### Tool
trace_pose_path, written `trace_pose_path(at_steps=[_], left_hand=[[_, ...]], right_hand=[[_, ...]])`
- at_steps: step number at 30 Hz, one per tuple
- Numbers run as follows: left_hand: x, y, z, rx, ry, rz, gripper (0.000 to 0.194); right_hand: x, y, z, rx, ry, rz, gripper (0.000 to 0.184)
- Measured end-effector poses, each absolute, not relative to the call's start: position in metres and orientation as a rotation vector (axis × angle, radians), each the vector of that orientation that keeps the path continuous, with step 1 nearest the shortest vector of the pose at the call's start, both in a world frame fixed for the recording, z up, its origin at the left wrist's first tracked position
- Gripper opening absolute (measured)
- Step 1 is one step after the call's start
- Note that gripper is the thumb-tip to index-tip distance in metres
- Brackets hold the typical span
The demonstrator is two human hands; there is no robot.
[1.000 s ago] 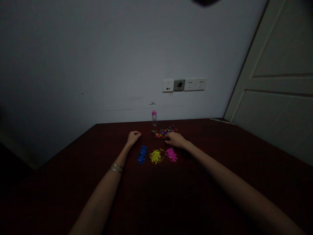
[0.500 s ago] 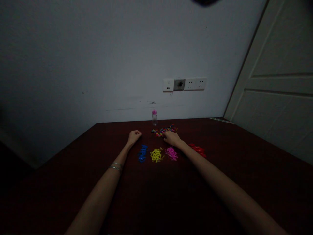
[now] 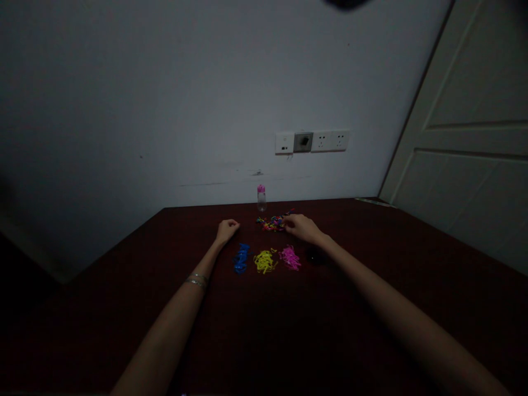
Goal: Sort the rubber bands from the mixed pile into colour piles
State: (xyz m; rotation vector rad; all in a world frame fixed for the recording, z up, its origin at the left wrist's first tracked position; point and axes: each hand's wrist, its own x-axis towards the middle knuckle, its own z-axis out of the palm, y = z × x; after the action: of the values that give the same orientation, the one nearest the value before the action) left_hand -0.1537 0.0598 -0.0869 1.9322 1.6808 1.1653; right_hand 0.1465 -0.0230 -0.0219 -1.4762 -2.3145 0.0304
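Observation:
My right hand is over the right end of a mixed heap of small multicoloured rubber bands. Its fingertips are pinched together at the heap; whatever is between them is too small to make out. Left of the heap, my left hand rests on the table with its fingers curled closed and nothing visible in them. Nearer to me lie sorted piles of rubber bands: blue, yellow and pink. A dark, glinting patch beside the pink pile is too dim to identify.
A clear bottle with a pink top stands upright behind the mixed heap, near the wall. Wall sockets are above the dark red table. A pale panelled door is at the right.
My right hand has shifted right along the mixed heap. Its forearm now covers the red pile seen before and uncovers the dark patch. My left hand stays put.

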Motion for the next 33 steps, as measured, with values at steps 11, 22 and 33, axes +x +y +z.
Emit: trace_pose_path(at_steps=[11,22,33], left_hand=[[-0.153,0.060,-0.087,1.931,1.699,1.164,0.023],[-0.155,0.059,-0.088,1.910,1.689,1.180,0.022],[-0.151,0.054,-0.080,1.943,1.720,1.134,0.023]], right_hand=[[0.220,-0.053,-0.034,-1.191,-2.098,0.422,0.026],[0.229,-0.073,-0.042,-1.300,-2.203,0.546,0.028],[0.259,-0.057,-0.049,-1.441,-2.040,0.224,0.025]])
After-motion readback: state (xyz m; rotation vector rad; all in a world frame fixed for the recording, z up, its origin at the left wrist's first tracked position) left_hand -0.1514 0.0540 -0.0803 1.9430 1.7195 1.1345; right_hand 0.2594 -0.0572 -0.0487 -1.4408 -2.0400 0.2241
